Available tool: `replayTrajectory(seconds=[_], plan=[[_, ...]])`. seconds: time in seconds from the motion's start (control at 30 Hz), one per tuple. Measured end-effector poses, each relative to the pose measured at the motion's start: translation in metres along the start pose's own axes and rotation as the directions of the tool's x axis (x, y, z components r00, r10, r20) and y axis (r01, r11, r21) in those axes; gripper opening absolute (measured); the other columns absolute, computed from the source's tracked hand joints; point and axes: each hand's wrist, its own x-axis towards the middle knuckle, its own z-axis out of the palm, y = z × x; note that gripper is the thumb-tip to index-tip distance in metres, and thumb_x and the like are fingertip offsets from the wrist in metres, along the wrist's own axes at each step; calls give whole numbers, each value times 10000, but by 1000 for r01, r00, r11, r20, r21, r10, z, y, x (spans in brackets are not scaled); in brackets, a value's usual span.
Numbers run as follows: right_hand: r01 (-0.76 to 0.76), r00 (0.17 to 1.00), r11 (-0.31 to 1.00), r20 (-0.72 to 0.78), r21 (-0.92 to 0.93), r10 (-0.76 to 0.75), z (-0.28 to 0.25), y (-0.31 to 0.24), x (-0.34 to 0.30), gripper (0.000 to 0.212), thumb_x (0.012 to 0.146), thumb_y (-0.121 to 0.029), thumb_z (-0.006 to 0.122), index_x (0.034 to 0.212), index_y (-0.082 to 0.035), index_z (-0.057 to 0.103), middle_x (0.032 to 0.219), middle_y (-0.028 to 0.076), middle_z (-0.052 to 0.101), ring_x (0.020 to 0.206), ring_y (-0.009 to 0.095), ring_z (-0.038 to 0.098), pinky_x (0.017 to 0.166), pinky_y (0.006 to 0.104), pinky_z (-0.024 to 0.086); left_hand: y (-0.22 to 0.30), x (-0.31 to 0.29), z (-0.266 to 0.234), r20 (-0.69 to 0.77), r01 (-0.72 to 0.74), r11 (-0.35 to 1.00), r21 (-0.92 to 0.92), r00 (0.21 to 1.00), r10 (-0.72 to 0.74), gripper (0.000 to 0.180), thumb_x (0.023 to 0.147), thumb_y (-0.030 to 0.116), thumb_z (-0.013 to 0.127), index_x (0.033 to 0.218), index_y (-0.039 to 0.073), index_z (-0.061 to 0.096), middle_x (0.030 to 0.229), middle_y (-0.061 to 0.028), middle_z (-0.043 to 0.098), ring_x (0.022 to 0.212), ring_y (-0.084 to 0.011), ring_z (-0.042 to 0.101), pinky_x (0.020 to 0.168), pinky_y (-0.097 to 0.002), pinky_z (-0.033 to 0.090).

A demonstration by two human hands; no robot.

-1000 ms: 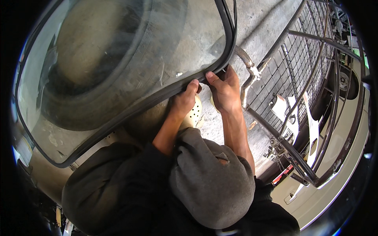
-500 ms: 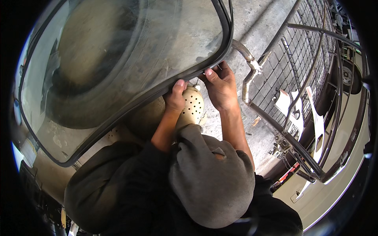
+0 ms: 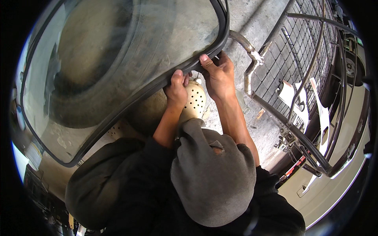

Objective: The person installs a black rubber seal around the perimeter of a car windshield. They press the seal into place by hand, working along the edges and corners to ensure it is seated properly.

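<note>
A large curved vehicle window glass (image 3: pixel 177 35) with a black rubber seal (image 3: pixel 122 109) round its edge lies in front of me, filling the upper left. My left hand (image 3: pixel 176 92) is closed on the near edge of the seal, thumb on top and fingers curled beneath. Close by on the right, toward the rounded corner, my right hand (image 3: pixel 220 80) pinches the same seal. Its thumb presses the top while the other fingers go under and are partly hidden. Between my wrists shows a beige clog with holes (image 3: pixel 193 98) on my foot.
Through the glass a tyre (image 3: pixel 84 104) shows underneath. A bent metal tube (image 3: pixel 248 47) and a mesh-covered frame (image 3: pixel 303 51) stand to the right on the concrete floor (image 3: pixel 244 19). White cut pieces (image 3: pixel 293 96) hang at the frame, beside a beige vehicle panel (image 3: pixel 334 169).
Both hands have moved slightly up the picture along with the seal's edge. The right thumb sits a little further left, and both hands still hold the seal.
</note>
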Motion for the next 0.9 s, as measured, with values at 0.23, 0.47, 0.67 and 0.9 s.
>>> replayTrajectory(seconds=[0.23, 0.47, 0.67, 0.9], plan=[[-48, 998, 995, 30, 82, 46, -9, 8, -2, 381, 824, -43, 672, 1117, 51, 449, 873, 91, 571, 785, 171, 592, 695, 299, 499, -11, -5, -12, 389, -96, 715, 692, 884, -258, 426, 895, 373, 439, 751, -5, 575, 724, -151, 606, 734, -272, 600, 635, -405, 437], [-99, 989, 943, 71, -319, 128, -14, -14, -3, 433, 826, -139, 686, 1113, 99, 466, 938, 173, 629, 838, 201, 615, 777, 309, 497, 174, -9, 69, 398, -453, 214, 866, 364, -842, 357, 896, 355, 535, 929, 22, 660, 847, -158, 652, 857, -299, 620, 774, -419, 472], [-19, 999, 965, 24, -260, 26, -2, -4, -9, 465, 786, -71, 722, 1136, 102, 470, 1041, 179, 615, 947, 217, 599, 843, 320, 482, 212, 37, 37, 861, -886, -220, 408, 453, -229, 181, 804, 55, 619, 975, 10, 662, 892, -159, 626, 879, -329, 606, 777, -407, 487], [45, 990, 998, 136, -37, -39, -9, 15, -8, 441, 836, 5, 643, 1198, 106, 413, 1042, 155, 618, 968, 192, 586, 892, 324, 462, 173, 35, 12, 820, -830, -8, 558, 553, -150, 150, 753, 12, 668, 901, -15, 668, 862, -134, 619, 809, -305, 601, 724, -392, 491]])
